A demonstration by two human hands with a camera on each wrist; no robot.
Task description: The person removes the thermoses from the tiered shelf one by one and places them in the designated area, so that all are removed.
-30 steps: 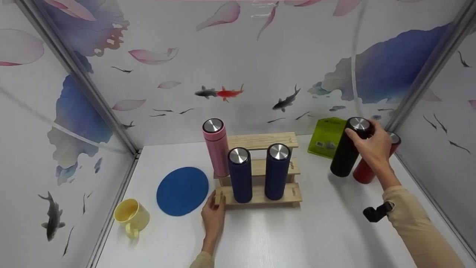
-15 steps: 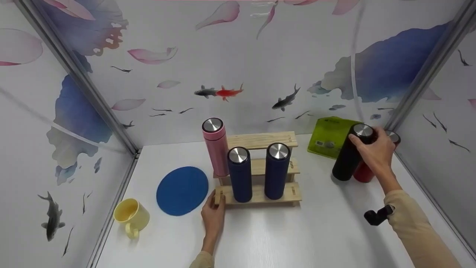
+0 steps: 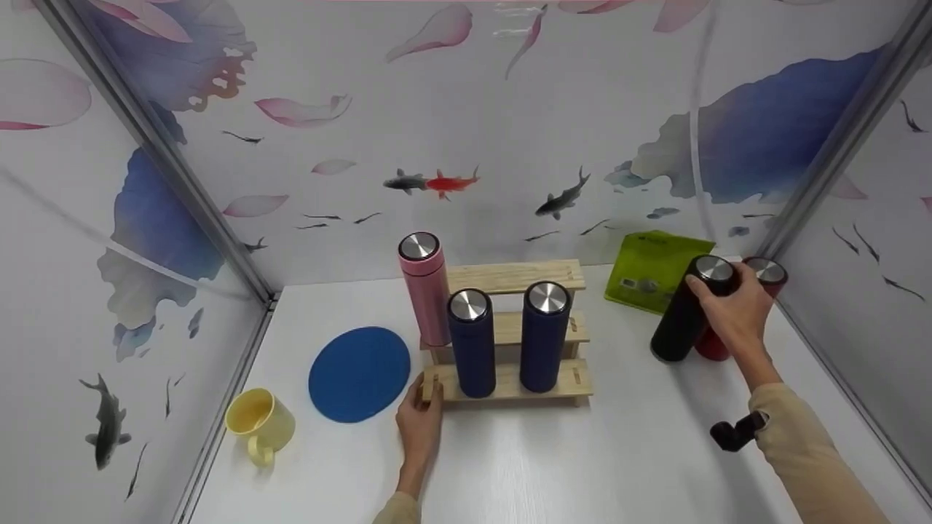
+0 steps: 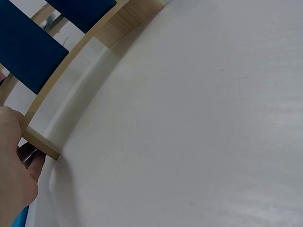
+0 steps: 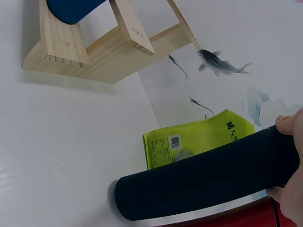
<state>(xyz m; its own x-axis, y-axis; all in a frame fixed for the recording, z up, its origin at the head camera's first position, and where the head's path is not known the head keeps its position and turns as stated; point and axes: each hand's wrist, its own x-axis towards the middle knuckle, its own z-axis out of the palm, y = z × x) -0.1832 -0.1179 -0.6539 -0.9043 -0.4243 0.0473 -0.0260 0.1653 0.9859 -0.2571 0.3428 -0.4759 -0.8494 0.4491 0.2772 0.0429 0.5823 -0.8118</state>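
My right hand [image 3: 739, 311] grips a black thermos bottle [image 3: 684, 320] near its silver-topped lid, at the right of the table. In the right wrist view the black bottle [image 5: 203, 175] stretches away from the fingers, its base close over the white surface. Behind it, partly hidden, stands a red thermos bottle [image 3: 713, 343]. My left hand [image 3: 419, 426] holds the left end of the lowest step of a tiered wooden rack [image 3: 510, 389], thumb on top. Two dark blue thermos bottles [image 3: 475, 356] stand on that step, and a pink thermos bottle [image 3: 428, 306] stands on a higher one.
A green pouch [image 3: 652, 273] leans against the back wall behind the black bottle. Left of the rack lies a round blue mat [image 3: 360, 374], with a yellow mug [image 3: 261, 421] nearer the table's left edge. Printed panels [image 3: 466, 116] in metal frames enclose the table.
My right hand has brought the black bottle slightly nearer and to the right, so it covers more of the red bottle's body. The left hand keeps its hold on the rack.
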